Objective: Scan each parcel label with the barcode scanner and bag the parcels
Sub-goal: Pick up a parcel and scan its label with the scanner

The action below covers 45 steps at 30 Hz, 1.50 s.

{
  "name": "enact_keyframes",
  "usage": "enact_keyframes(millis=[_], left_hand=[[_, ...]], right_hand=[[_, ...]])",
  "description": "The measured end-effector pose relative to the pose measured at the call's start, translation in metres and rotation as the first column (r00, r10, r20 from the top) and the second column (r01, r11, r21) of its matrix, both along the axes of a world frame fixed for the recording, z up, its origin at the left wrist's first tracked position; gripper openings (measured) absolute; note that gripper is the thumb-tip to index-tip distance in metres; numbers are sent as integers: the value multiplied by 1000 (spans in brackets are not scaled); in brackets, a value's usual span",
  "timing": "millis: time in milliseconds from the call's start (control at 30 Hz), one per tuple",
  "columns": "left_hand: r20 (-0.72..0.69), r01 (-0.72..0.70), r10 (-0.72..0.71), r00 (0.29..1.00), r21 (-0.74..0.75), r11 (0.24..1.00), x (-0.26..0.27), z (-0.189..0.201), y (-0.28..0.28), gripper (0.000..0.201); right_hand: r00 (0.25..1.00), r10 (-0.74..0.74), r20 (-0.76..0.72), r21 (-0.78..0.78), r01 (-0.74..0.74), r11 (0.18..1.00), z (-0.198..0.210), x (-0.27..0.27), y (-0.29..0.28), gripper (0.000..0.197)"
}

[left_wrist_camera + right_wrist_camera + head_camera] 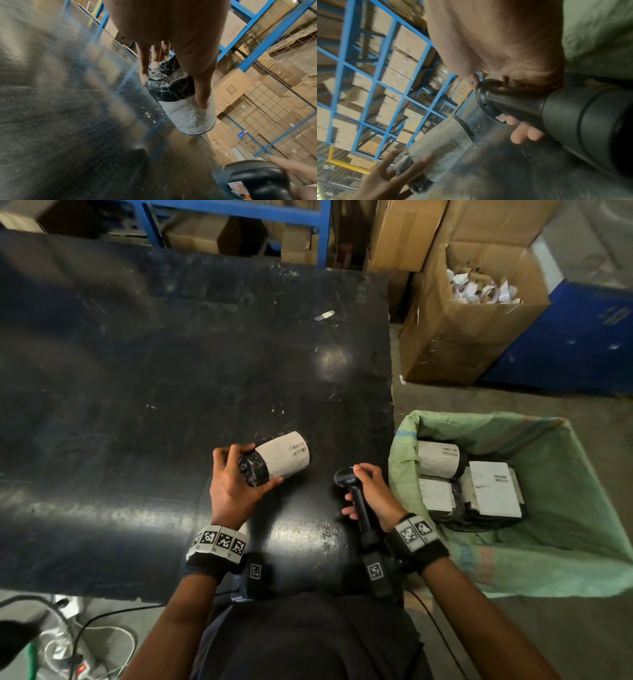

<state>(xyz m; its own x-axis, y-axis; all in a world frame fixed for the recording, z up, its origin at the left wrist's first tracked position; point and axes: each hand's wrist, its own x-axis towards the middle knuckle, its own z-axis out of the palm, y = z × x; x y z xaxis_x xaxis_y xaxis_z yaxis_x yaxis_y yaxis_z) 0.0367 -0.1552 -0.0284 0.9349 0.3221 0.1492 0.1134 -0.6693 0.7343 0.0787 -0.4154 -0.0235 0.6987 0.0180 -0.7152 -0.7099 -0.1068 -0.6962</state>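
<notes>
One parcel (274, 460) gripped in left hand (233, 487), barcode scanner (352, 494) in right hand (373, 494); aim squarely at upturned label (287, 458).

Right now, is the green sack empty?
No, the green sack beside the table already holds several labelled parcels, plain in the head view.

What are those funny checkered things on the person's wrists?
Each wrist wears a black band topped by a row of white square tags printed with black blocky patterns. The one on the right matches. A small black box with another tag hangs under each wrist. Forearms are bare, no sleeves.
</notes>
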Motion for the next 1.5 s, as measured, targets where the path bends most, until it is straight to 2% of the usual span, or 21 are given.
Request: enact_keyframes(millis=[167, 233, 333, 367, 433, 500, 533, 600, 667, 733, 767, 833, 933, 1067, 1233, 1400, 1500], left_hand=[[-19, -12, 12, 1000, -18, 1000, -5, 5, 6, 81], [-16, -23, 23, 1000, -23, 999, -6, 6, 8, 81], [-4, -23, 23, 1000, -52, 998, -4, 5, 12, 80], [-3, -15, 15, 1000, -66, 998, -3, 5, 13, 80], [-5, 12, -12, 1000, -91, 996, -2, 7, 16, 80], [-16, 47, -49, 999, -122, 991, -3, 10, 17, 80], [-23, 65, -69, 997, -146, 987, -3, 12, 17, 80], [-43, 111, -123, 991, -223, 969, -2, 18, 16, 78], [-61, 168, -198, 978, -326, 930, 0, 26, 12, 76], [-62, 248, -300, 952, -418, 874, 2, 37, 5, 75], [-60, 291, -356, 933, -458, 840, 3, 42, 0, 74], [-47, 366, -451, 891, -513, 776, 5, 51, -9, 74], [-20, 442, -528, 849, -520, 731, 8, 63, -24, 74], [3, 504, -590, 807, -523, 687, 14, 72, -46, 74], [39, 584, -628, 777, -418, 696, 26, 69, -98, 76], [62, 654, -692, 720, -395, 645, 46, 59, -171, 74], [6, 615, -667, 745, -394, 684, 58, 42, -229, 77]], right_hand=[[974, -225, -24, 148, 226, 963, -24, 17, 19, 41], [959, -284, -6, 150, 282, 948, -37, 20, 26, 43], [961, -275, 12, 87, 273, 958, -56, 18, 28, 48], [967, -251, 46, 36, 249, 968, -60, 17, 27, 49], [981, -129, 144, -180, 154, 972, -59, 16, 21, 51], [975, 45, 216, -428, 53, 902, -50, 12, 13, 55], [954, 119, 277, -494, 35, 869, -42, 8, 8, 58], [863, 252, 438, -465, -22, 885, -19, -1, -1, 68], [776, 368, 513, -334, -215, 918, 9, -9, -10, 89], [666, 510, 545, -327, -391, 860, 35, -14, -17, 109], [613, 554, 563, -350, -430, 832, 45, -16, -20, 114], [551, 588, 592, -383, -449, 807, 59, -19, -23, 114], [511, 600, 616, -434, -415, 800, 70, -25, -32, 100], [526, 590, 613, -451, -380, 808, 78, -32, -57, 92], [544, 605, 581, -524, -318, 790, 86, -32, -106, 90], [639, 540, 547, -502, -266, 823, 93, -25, -178, 87], [722, 494, 483, -513, -224, 829, 95, -17, -235, 87]])
